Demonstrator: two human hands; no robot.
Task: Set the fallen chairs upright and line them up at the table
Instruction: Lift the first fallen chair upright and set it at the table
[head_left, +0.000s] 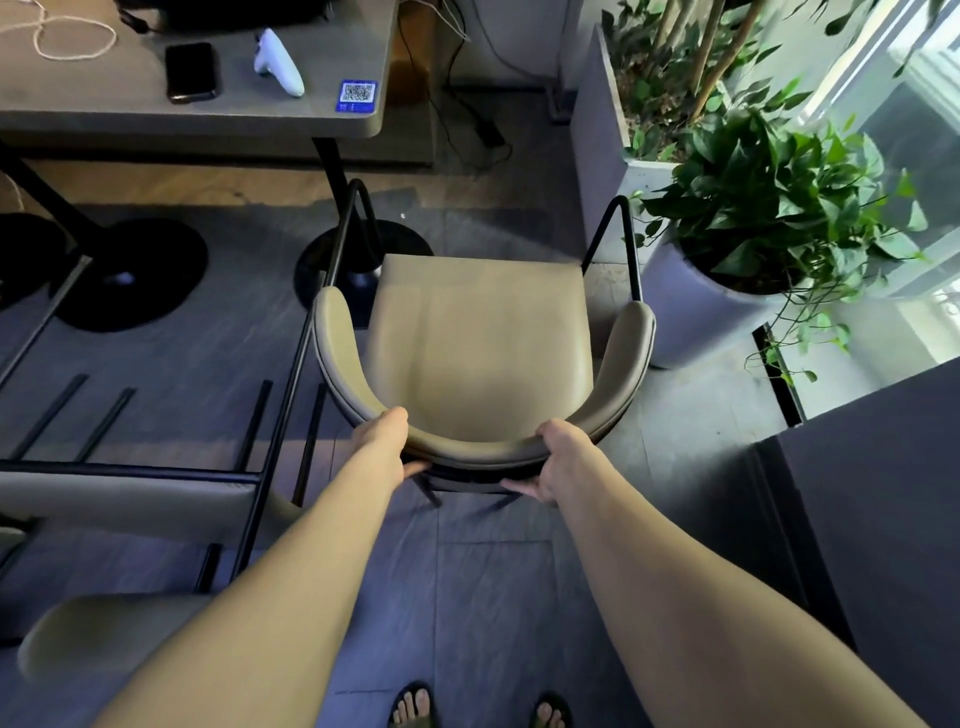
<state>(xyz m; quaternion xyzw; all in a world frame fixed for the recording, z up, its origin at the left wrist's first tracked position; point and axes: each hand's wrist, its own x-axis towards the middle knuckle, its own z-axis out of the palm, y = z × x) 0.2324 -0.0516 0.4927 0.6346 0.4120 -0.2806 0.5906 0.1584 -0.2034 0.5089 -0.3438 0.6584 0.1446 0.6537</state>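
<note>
- upright chair (478, 338) faces table (291, 122)
- left hand (387, 441), right hand (558, 460): each grip closed on chair's curved backrest
- left of chair: second chair (140, 499), apparently tipped over

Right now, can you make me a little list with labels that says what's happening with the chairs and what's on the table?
Upright chair: tan chair standing on its legs, facing the table
Left hand: gripping the curved backrest
Right hand: gripping the backrest too
Fallen chair: lying on its side at the left, legs pointing sideways
Table: just beyond the upright chair
On the table: black phone, white controller, QR sticker
Beside the chair: potted plant on the right
</note>
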